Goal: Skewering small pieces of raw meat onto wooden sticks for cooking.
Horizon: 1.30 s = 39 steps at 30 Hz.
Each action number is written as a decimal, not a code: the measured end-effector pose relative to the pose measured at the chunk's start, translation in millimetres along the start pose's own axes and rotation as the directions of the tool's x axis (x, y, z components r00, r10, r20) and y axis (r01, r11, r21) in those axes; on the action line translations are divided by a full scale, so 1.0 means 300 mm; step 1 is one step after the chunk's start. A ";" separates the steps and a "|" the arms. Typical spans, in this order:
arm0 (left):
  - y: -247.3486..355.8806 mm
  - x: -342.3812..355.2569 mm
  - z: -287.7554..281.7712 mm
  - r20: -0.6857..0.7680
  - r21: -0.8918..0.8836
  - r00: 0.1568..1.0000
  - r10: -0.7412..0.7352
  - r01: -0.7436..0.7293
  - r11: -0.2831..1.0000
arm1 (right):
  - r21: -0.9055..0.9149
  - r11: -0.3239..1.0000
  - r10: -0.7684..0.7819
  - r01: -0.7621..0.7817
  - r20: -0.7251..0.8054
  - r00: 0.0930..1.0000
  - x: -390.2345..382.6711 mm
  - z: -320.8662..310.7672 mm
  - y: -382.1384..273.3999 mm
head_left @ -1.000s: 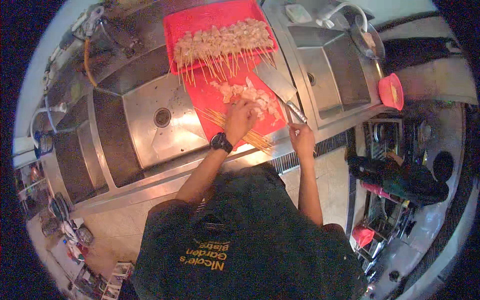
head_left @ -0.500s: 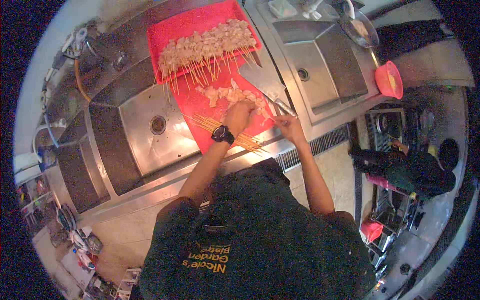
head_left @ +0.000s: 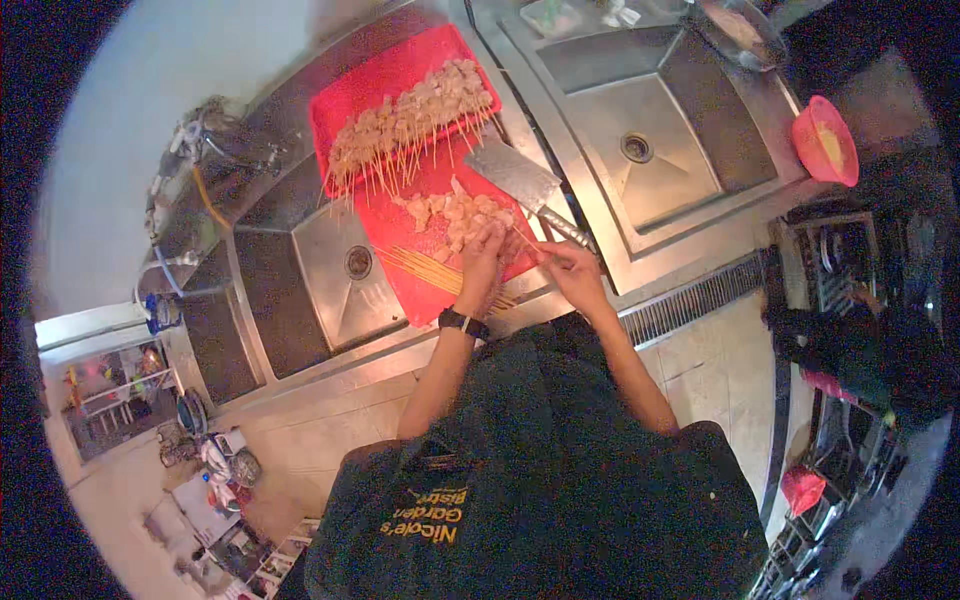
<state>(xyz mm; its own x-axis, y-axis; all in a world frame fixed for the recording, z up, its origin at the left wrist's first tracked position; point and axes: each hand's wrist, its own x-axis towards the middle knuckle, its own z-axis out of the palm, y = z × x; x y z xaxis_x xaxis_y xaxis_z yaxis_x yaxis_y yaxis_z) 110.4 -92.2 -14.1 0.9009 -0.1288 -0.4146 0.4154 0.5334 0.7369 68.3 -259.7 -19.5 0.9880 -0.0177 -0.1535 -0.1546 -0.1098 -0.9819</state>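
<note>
My right hand pinches a thin wooden skewer, which slants up and left toward the meat. Fingers closed, my left hand grips a piece of raw meat at the near edge of a pile of pale meat pieces; its fingertips are partly hidden. Both hands are over a red cutting board. Left of my left wrist lies a bundle of bare skewers, partly under that hand. A cleaver rests flat at the board's right, its handle pointing toward my right hand.
Beyond the board, a red tray holds rows of skewered meat, sticks facing me. Steel sinks lie on both sides. A pink basin and a pan stand right. Another person is at far right.
The view has shifted, so the counter sits differently in the picture. My left hand has turned, fingers now pointing up at the meat. The skewer in my right hand shows more plainly.
</note>
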 end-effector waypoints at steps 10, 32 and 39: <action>-0.068 0.016 0.097 -0.189 0.114 0.977 0.104 -0.083 0.990 | -0.233 0.943 -0.224 0.236 0.075 0.972 0.018 -0.158 -0.097; -0.026 -0.088 0.271 -0.125 -0.183 0.981 0.146 -0.168 0.969 | -0.286 0.879 -0.348 0.382 0.163 0.923 -0.015 -0.297 -0.207; 0.027 -0.112 0.310 -0.030 -0.087 0.994 0.109 -0.111 0.990 | -0.293 0.921 -0.220 0.257 0.155 0.963 -0.006 -0.380 -0.290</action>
<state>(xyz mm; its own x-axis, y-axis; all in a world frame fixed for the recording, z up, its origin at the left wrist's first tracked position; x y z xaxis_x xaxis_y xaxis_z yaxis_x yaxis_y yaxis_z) 95.2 -161.2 55.5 0.9366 -0.0445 -0.3477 0.2999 0.6152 0.7291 80.0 -363.4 78.9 0.9856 0.1613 0.0508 0.1119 -0.3969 -0.9110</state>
